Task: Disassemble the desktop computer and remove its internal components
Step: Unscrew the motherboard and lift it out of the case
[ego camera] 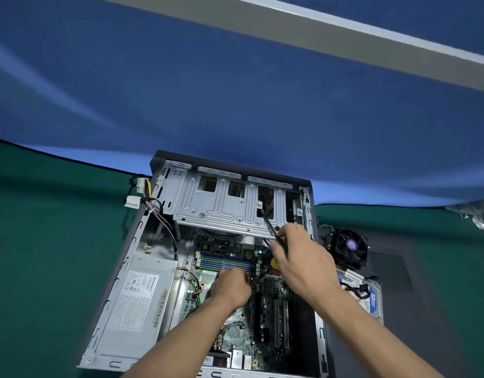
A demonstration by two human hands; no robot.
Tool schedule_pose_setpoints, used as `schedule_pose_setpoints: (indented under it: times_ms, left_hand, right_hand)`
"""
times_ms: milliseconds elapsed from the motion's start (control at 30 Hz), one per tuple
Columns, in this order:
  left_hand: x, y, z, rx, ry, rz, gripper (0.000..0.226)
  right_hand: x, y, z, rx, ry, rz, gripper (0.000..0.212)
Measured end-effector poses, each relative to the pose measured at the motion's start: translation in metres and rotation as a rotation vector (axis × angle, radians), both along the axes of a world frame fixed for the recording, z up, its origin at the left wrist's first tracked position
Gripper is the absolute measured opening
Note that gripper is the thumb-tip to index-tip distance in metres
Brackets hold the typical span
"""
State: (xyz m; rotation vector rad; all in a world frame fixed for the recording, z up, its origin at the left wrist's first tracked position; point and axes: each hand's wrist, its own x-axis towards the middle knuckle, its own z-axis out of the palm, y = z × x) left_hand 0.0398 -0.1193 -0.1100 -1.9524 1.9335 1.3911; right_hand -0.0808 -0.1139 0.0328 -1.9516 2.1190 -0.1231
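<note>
An open desktop case [142,241] lies flat on a green table. Inside it I see the green motherboard [235,342], the grey power supply [138,301] at the left and a metal drive cage [221,205] at the far end. My right hand [300,257] grips a screwdriver [269,225] with a black and yellow handle; its shaft points up at the cage's right side. My left hand [229,287] rests curled on the motherboard just below the memory slots [227,261]. What its fingers touch is hidden.
To the right of the case lie a black cooling fan [350,248], a hard drive [371,301] with a blue label and a dark side panel [393,271]. Loose power cables with white connectors [138,192] hang over the case's far left corner. A blue wall rises behind.
</note>
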Motion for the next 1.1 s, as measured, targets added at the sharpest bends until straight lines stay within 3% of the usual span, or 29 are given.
schedule_pose_setpoints:
  times_ms: [100,167,300,400,500,567,633,800,1100]
  left_hand:
    - [0.000,0.000,0.000,-0.015,0.005,-0.004,0.019]
    - [0.000,0.000,0.000,-0.008,-0.003,-0.014,0.021]
    - [-0.004,0.001,0.002,-0.036,-0.009,-0.035,0.025]
    - [-0.007,-0.002,0.004,-0.202,0.048,-0.050,0.047]
    - [-0.012,-0.006,0.001,-0.396,0.005,-0.193,0.067]
    - [-0.014,-0.009,0.002,-0.502,-0.069,-0.326,0.050]
    - [-0.014,-0.013,0.002,-0.546,-0.122,-0.429,0.036]
    - [-0.017,-0.022,-0.003,-0.537,-0.162,-0.547,0.041]
    - [-0.024,-0.015,-0.001,-0.605,-0.203,-0.533,0.035]
  right_hand:
    - [0.001,0.000,0.000,0.011,-0.032,-0.024,0.007]
    - [0.001,-0.002,0.001,0.048,-0.039,-0.013,0.017]
    - [0.000,-0.006,0.002,0.068,-0.035,-0.018,0.014]
    - [0.000,-0.005,0.002,0.088,-0.089,0.007,0.020]
    - [0.000,-0.002,0.004,0.062,-0.045,-0.016,0.013]
    - [-0.002,-0.001,0.005,0.080,-0.067,0.002,0.011]
    - [-0.004,0.004,0.005,0.110,-0.073,0.028,0.022]
    - [-0.011,0.015,0.004,0.099,-0.032,-0.026,0.016]
    - [-0.027,0.023,0.005,0.025,-0.061,-0.096,0.018]
